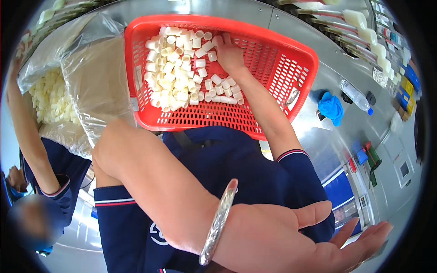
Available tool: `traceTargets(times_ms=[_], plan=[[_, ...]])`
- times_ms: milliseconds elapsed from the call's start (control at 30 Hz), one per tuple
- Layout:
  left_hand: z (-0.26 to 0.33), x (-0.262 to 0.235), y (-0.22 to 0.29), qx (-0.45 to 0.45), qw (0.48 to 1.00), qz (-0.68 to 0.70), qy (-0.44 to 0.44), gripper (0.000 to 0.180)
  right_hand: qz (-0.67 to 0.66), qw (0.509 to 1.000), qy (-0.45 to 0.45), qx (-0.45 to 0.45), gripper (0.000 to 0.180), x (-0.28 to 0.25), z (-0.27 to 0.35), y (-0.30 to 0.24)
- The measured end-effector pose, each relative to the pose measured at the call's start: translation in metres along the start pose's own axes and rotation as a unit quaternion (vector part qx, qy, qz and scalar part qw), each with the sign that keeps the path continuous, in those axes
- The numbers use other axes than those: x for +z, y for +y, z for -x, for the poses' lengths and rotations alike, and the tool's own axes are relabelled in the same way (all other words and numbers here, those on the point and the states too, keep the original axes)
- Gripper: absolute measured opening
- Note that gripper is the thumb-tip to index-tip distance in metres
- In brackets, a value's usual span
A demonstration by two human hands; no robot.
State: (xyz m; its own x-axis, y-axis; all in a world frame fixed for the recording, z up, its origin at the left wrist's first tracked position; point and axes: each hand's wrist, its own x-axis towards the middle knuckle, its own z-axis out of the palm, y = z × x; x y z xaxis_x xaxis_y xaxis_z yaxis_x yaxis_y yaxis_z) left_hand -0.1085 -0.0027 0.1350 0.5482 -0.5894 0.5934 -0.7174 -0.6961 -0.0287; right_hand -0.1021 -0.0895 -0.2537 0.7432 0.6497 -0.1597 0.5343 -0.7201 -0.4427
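My left hand (291, 236) is raised close to the camera, a silver bangle (217, 223) on its wrist. Its fingers stretch apart toward the lower right, and I see nothing held in them. Inside a red plastic basket (218, 20), my right hand (229, 53) rests on the mesh bottom with fingers spread. Its fingertips are beside short white plastic tubes (207, 45), touching or nearly so. Many more cream-white tube pieces (170, 68) are heaped in the basket's left half. A smaller group (223, 88) lies below my right hand.
Left of the basket stands a clear plastic bag (93, 68) with more cream-white pieces (52, 98). A co-worker's arm (29, 123) reaches up at far left. To the right are a blue crumpled cloth (331, 108) and a clear bottle (356, 95). Rods with white ends (364, 34) line the back.
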Motion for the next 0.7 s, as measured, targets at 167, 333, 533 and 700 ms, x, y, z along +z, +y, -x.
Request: traceTargets(times_ms=[167,333,533,700], plan=[[-0.004,0.008,0.020,-0.060,0.995,0.057,0.059,0.032,-0.122,0.991,-0.012,0.043,0.024,-0.019,0.001,-0.010],[-0.009,0.002,0.031,-0.060,0.986,0.113,0.109,0.024,-0.362,0.927,0.018,0.102,0.035,-0.056,-0.001,-0.010],[-0.027,-0.013,0.043,-0.021,0.990,0.052,0.132,0.022,-0.549,0.829,0.055,0.093,0.030,-0.128,0.004,-0.050],[-0.025,-0.054,-0.006,0.106,0.988,-0.076,0.085,0.042,-0.380,0.907,0.183,0.002,0.029,-0.227,0.013,-0.052]])
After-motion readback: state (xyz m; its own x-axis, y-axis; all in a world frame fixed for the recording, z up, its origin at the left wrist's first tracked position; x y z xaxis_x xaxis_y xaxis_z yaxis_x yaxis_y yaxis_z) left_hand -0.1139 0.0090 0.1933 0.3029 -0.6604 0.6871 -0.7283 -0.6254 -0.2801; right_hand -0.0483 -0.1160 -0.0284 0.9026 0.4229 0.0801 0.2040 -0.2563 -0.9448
